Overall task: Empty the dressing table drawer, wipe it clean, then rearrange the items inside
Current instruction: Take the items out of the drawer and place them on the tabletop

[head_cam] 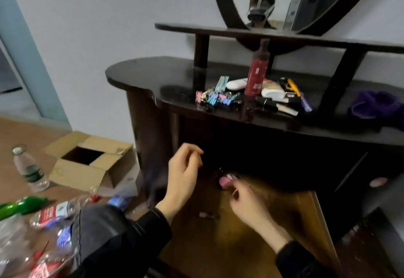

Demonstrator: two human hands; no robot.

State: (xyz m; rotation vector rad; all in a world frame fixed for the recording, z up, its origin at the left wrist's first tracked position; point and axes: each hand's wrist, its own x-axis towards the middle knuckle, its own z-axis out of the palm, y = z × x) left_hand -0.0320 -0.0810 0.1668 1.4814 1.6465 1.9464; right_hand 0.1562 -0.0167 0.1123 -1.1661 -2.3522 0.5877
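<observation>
Left hand [183, 168] hangs over the open drawer [284, 216], fingers loosely curled, grip apparently empty. A small dark tube [205, 214] lies on the drawer floor. The right hand [247, 199] meets a pink round item [224, 182] at the drawer's back edge, though blur hides whether that grip has closed. A firm pinch and clean lift should bring it to the binder clips [218, 98] on the counter [153, 74].

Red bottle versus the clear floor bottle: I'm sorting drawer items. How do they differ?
The red bottle is opaque with a dark cap; the clear bottle is see-through with a green label. The red bottle stands on the dressing table, the clear bottle on the floor. Both are upright and capped.
</observation>
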